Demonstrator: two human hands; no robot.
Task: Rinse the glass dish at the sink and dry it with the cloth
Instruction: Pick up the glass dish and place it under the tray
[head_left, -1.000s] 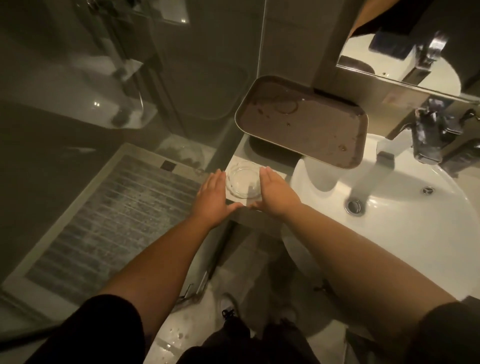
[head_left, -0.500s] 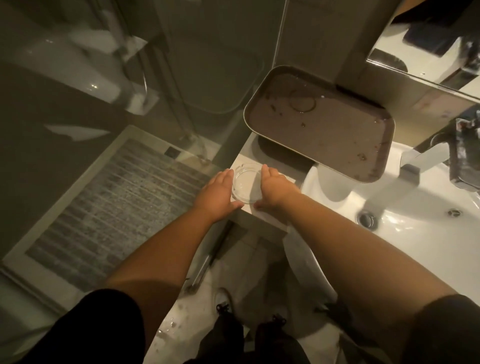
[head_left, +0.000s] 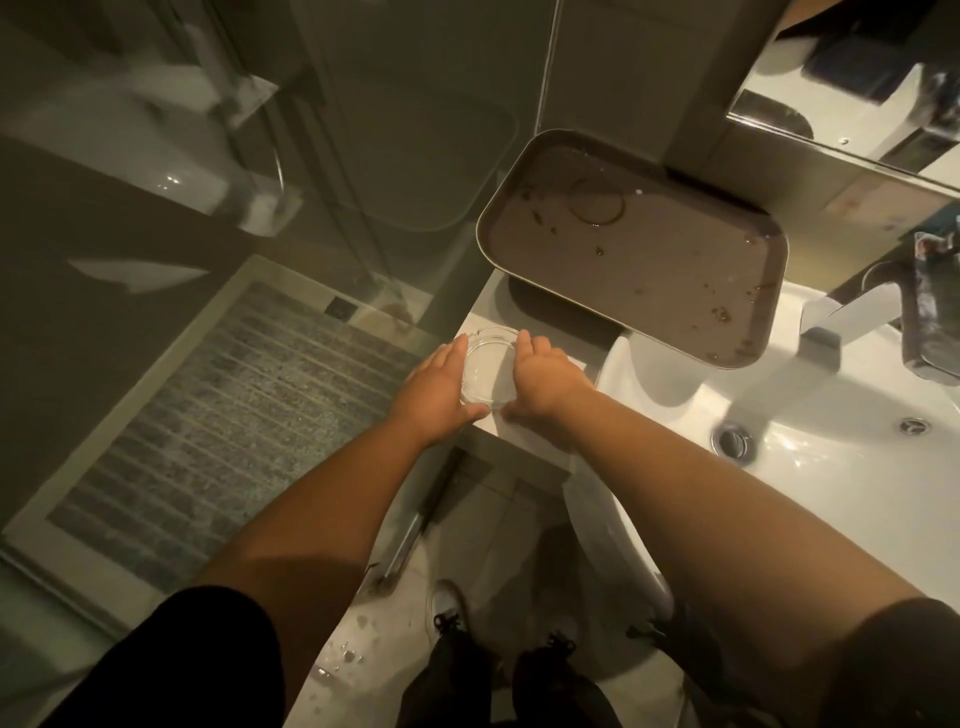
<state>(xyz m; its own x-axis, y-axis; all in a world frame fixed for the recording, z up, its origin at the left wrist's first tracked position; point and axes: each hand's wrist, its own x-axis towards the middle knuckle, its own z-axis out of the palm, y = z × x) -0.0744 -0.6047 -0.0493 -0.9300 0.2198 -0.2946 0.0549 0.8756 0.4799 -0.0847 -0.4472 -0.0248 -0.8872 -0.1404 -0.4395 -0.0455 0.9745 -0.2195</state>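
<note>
Glass dish (head_left: 487, 370) sat on white cloth (head_left: 535, 423) on ledge left of sink (head_left: 831, 457). Left hand (head_left: 434, 392) and right hand (head_left: 545, 382) cupped its sides, fingers closing (firm hold unclear). Step: pickup. Next: carry under tap (head_left: 852, 312).

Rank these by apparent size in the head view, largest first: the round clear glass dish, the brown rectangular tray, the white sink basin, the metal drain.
1. White sink basin, though partly cut off by the frame's edge.
2. Brown rectangular tray.
3. Round clear glass dish, between the left hand and right hand.
4. Metal drain.
</note>
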